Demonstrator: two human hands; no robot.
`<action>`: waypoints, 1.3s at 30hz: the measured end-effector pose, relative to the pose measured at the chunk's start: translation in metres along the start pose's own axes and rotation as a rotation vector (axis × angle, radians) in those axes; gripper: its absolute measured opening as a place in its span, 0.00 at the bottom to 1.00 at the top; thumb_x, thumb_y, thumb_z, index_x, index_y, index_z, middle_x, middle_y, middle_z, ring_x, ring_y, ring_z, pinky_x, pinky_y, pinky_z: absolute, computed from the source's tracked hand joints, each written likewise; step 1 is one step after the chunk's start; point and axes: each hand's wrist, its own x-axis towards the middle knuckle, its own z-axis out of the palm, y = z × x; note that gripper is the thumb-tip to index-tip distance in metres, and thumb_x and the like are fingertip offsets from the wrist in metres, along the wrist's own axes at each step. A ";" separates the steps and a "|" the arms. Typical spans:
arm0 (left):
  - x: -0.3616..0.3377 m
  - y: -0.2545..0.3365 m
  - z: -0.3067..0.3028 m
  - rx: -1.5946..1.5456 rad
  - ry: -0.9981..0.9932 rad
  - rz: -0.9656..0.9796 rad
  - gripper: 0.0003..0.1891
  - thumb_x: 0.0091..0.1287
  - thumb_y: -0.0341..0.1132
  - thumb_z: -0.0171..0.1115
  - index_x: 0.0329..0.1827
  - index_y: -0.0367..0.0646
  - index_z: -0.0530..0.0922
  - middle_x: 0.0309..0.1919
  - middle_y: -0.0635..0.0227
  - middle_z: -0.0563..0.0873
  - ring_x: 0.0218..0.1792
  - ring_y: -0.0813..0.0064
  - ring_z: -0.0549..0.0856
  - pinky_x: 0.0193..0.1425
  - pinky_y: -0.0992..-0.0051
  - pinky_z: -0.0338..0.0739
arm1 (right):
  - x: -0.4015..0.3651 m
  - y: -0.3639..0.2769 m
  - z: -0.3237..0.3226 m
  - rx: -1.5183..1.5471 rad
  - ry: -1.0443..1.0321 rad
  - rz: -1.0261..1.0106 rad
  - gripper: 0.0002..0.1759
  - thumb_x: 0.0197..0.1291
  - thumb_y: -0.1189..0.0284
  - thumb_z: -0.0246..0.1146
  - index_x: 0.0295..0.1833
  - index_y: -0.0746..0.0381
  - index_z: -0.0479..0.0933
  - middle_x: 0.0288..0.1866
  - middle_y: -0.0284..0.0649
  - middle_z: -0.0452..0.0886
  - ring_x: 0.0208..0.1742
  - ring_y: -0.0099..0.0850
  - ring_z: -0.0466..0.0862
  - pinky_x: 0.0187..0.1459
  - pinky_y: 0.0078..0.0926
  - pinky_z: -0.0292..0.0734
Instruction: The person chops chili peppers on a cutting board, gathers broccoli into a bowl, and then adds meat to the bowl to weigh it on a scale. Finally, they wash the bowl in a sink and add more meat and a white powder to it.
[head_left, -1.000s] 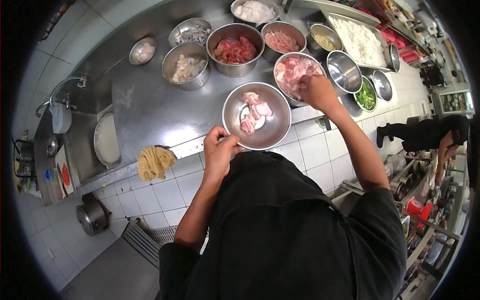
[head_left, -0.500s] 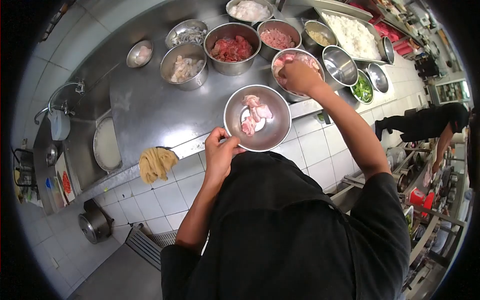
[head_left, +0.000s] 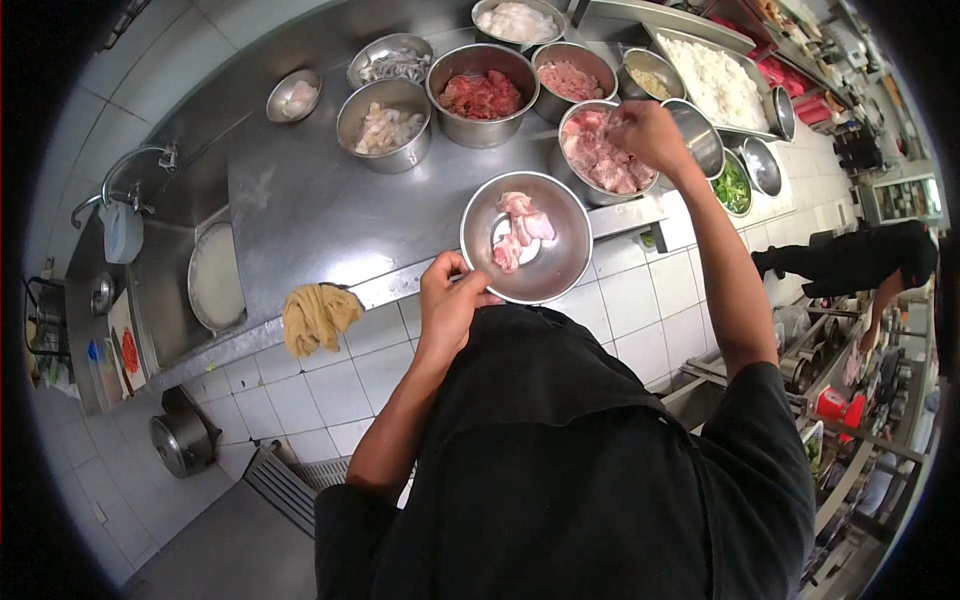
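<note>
My left hand point(head_left: 450, 302) grips the rim of a steel bowl point(head_left: 571, 240) at its lower left, close to my apron. Pieces of pale pink meat point(head_left: 524, 225) lie in this bowl. My right hand point(head_left: 650, 137) is over the right side of a larger pot point(head_left: 590, 192) filled with sliced meat point(head_left: 598, 152). Its fingers are bent together at the meat; whether a piece is between them is too small to tell. Beside that pot stand a pot of red meat point(head_left: 482, 97) and a bowl of minced meat point(head_left: 568, 80).
Seafood bowls point(head_left: 384, 128) stand at the back left of the steel counter point(head_left: 300, 215). A yellow cloth point(head_left: 318, 318) hangs over its front edge. Left is a sink point(head_left: 165, 290); right are a white-food tray point(head_left: 712, 85) and greens point(head_left: 732, 188). A person point(head_left: 865, 262) works far right.
My right hand has lifted slightly and moved to the right side of the meat pot, uncovering more meat. The view has shifted a little; my left hand still holds the bowl.
</note>
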 end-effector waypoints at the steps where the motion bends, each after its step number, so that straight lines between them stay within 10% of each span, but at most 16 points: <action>1: 0.001 0.000 0.000 0.001 -0.002 -0.006 0.05 0.58 0.19 0.57 0.33 0.35 0.71 0.34 0.61 0.80 0.31 0.72 0.85 0.32 0.75 0.86 | -0.001 -0.006 -0.008 0.104 0.002 0.020 0.11 0.48 0.72 0.68 0.37 0.66 0.82 0.28 0.45 0.83 0.28 0.35 0.83 0.34 0.32 0.77; 6: 0.009 0.001 0.005 0.011 -0.016 -0.051 0.05 0.58 0.19 0.57 0.34 0.35 0.71 0.33 0.62 0.80 0.30 0.73 0.85 0.31 0.75 0.85 | -0.028 -0.056 -0.033 0.487 -0.014 0.082 0.05 0.51 0.76 0.65 0.34 0.64 0.80 0.27 0.34 0.82 0.27 0.19 0.79 0.31 0.20 0.74; 10: 0.014 0.000 0.007 -0.002 -0.032 -0.039 0.05 0.58 0.20 0.58 0.33 0.36 0.70 0.33 0.62 0.80 0.30 0.72 0.85 0.32 0.75 0.85 | -0.064 -0.079 0.001 0.276 -0.287 -0.109 0.18 0.45 0.75 0.65 0.47 0.65 0.83 0.38 0.51 0.85 0.39 0.41 0.86 0.45 0.33 0.80; 13: 0.014 0.001 0.006 -0.004 -0.044 -0.038 0.06 0.57 0.20 0.58 0.32 0.37 0.70 0.34 0.62 0.80 0.31 0.72 0.85 0.32 0.74 0.86 | -0.050 -0.035 0.007 -0.126 -0.046 -0.091 0.21 0.50 0.76 0.63 0.53 0.63 0.82 0.38 0.49 0.86 0.36 0.38 0.86 0.41 0.32 0.79; 19: 0.009 0.003 -0.002 0.007 -0.028 -0.052 0.06 0.57 0.19 0.58 0.31 0.37 0.69 0.35 0.62 0.78 0.31 0.72 0.85 0.33 0.73 0.86 | -0.049 0.026 -0.012 -0.309 0.016 0.138 0.16 0.45 0.70 0.66 0.40 0.66 0.83 0.33 0.57 0.83 0.37 0.54 0.84 0.43 0.45 0.79; 39: 0.002 -0.003 -0.003 -0.005 -0.067 -0.036 0.06 0.57 0.19 0.58 0.32 0.36 0.70 0.32 0.62 0.79 0.30 0.72 0.84 0.32 0.72 0.87 | -0.060 0.024 0.044 -0.076 -0.115 0.352 0.20 0.35 0.68 0.70 0.39 0.64 0.84 0.36 0.51 0.85 0.40 0.45 0.86 0.44 0.36 0.79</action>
